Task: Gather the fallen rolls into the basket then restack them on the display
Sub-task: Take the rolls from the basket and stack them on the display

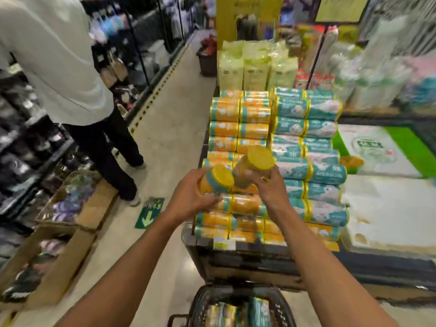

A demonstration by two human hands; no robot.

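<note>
Gripped orange roll (218, 179) in curled left hand (188, 197) and second roll (256, 165), tilted, in curled right hand (271, 187), both raised over display stack (238, 128), likely for restacking, with more rolls (224, 315) in basket (280, 310) below.

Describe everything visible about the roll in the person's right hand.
The roll is a cylinder in glossy wrap, its round yellow end facing the camera, its side a blurred tan. It tilts upward above the stacked orange rolls, gripped from below by the right hand.
</note>
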